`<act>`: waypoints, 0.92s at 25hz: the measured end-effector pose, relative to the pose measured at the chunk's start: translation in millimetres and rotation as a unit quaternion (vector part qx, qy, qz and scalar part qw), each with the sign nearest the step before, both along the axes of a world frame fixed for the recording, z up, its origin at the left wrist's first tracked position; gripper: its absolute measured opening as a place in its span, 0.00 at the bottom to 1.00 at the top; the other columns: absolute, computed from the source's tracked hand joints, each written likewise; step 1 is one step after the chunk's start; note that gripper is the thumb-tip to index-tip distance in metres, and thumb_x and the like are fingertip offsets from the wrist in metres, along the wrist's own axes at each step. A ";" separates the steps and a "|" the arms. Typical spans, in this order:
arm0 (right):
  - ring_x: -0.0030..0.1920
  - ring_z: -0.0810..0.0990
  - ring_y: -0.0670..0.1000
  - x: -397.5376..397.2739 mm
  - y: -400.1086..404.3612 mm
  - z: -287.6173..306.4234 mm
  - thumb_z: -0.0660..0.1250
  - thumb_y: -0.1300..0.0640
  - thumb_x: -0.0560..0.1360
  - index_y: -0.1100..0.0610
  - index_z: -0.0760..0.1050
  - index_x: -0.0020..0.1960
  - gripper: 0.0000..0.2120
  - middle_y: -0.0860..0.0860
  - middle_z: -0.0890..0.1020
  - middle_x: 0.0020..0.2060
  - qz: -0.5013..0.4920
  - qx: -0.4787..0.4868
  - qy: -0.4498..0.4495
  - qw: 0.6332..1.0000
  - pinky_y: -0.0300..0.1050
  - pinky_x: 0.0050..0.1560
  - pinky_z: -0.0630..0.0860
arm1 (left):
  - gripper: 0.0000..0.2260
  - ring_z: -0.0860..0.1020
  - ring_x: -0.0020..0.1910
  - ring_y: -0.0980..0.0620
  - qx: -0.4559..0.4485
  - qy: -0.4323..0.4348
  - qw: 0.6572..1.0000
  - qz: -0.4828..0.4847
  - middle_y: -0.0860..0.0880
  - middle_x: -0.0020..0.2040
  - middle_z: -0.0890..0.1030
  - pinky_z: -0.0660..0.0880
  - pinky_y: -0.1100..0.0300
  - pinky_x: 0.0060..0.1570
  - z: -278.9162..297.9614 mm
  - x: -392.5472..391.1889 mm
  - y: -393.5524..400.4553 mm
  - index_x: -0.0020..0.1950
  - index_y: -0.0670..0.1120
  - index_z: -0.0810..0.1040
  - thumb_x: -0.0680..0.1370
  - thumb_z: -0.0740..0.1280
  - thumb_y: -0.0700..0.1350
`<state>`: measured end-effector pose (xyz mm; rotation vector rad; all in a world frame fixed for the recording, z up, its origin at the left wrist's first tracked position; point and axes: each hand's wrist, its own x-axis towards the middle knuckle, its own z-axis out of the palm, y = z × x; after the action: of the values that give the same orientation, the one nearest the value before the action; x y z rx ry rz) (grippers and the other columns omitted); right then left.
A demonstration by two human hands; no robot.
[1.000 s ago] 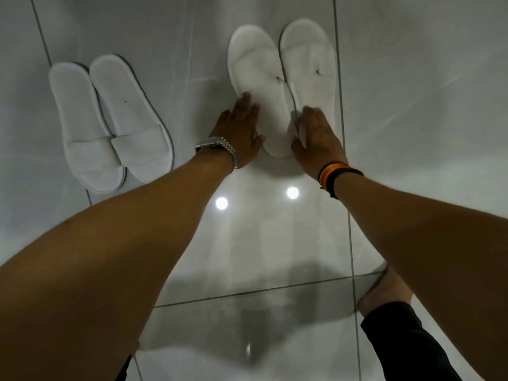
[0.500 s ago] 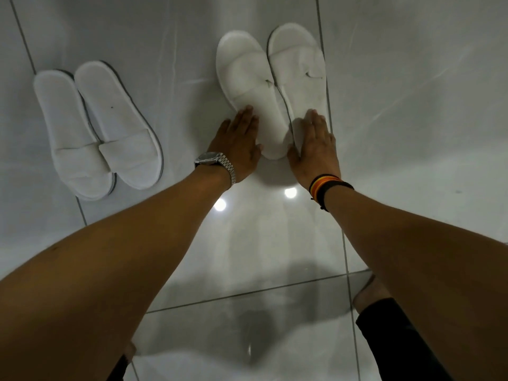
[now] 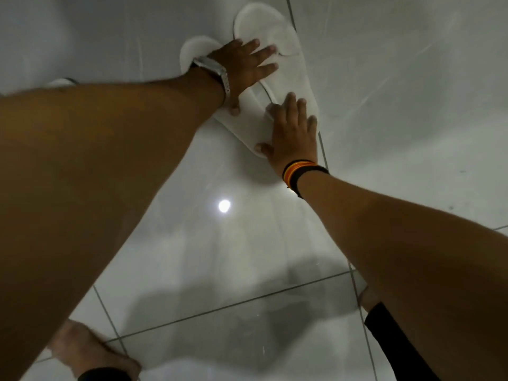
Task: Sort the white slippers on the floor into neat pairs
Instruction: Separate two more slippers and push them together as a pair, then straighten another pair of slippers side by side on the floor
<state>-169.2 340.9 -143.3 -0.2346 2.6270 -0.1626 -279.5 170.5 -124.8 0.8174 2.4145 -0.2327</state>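
Nearest the camera, a bare foot (image 3: 90, 350) rested on the glossy tiled floor (image 3: 412, 105), and both forearms reached away from it toward the one pair of slippers in clear view. The right hand (image 3: 294, 136) lay flat, its fingers (image 3: 295, 105) spread and released, gripping nothing; its palm pressed the near end of the right slipper (image 3: 291, 50), just beside the near end of the left slipper (image 3: 247, 119). Beyond it, the left hand (image 3: 242, 64), a watch (image 3: 213, 68) on its wrist, was also flat and unclenched, laid across the left slipper with its fingertips reaching onto the right slipper. The two slippers lay side by side, touching or nearly so along their inner edges, though the right slipper sat farther away than its mate. Left of this pair, only a sliver of another slipper (image 3: 59, 82) showed above the left forearm. The step in hand looked like squaring this pair by pushing it flat against the floor. The next move probably called for a small slide to bring the near ends level and the sides parallel, then lifting both palms clear without dragging the light slippers askew.
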 end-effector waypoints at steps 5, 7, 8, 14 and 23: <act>0.78 0.51 0.59 -26.7 30.8 17.7 0.67 0.65 0.74 0.58 0.52 0.77 0.37 0.58 0.54 0.78 0.007 0.052 0.060 0.997 0.64 0.76 0.54 | 0.45 0.65 0.71 0.32 0.058 0.025 0.952 0.299 0.36 0.76 0.62 0.67 0.40 0.64 3.4 57.4 17.4 0.73 0.41 0.64 0.65 0.77 0.63; 0.78 0.52 0.59 -17.8 31.2 23.9 0.64 0.62 0.76 0.59 0.52 0.78 0.34 0.58 0.56 0.78 -0.047 0.016 0.047 0.998 0.62 0.76 0.56 | 0.45 0.66 0.69 0.32 0.041 0.017 0.899 0.436 0.35 0.74 0.63 0.67 0.42 0.62 3.9 88.8 44.5 0.73 0.40 0.63 0.68 0.71 0.68; 0.78 0.53 0.59 -8.3 29.6 25.4 0.63 0.60 0.77 0.60 0.53 0.78 0.33 0.58 0.57 0.78 -0.055 -0.012 0.037 0.998 0.62 0.75 0.57 | 0.44 0.68 0.67 0.33 0.040 0.011 0.872 0.488 0.35 0.73 0.64 0.69 0.43 0.61 5.0 99.2 59.0 0.72 0.40 0.63 0.70 0.68 0.69; 0.79 0.49 0.58 61.0 13.8 15.6 0.62 0.53 0.79 0.58 0.54 0.78 0.31 0.56 0.51 0.79 0.004 -0.069 -0.049 0.996 0.61 0.77 0.54 | 0.22 0.70 0.68 0.36 0.110 0.107 0.901 0.405 0.39 0.74 0.67 0.71 0.45 0.60 8.3 137.4 36.0 0.72 0.42 0.68 0.79 0.62 0.45; 0.79 0.43 0.57 -9.7 23.7 10.9 0.61 0.55 0.79 0.55 0.45 0.79 0.36 0.53 0.45 0.80 0.059 -0.025 -0.020 0.998 0.62 0.77 0.48 | 0.36 0.47 0.82 0.43 0.162 0.002 0.942 0.295 0.42 0.83 0.48 0.52 0.47 0.79 -20.5 163.1 -3.3 0.82 0.44 0.50 0.80 0.67 0.47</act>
<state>-178.8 364.6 -132.4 -0.3993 2.5630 -0.1898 -116.4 167.2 -145.3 0.1850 2.6092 0.4051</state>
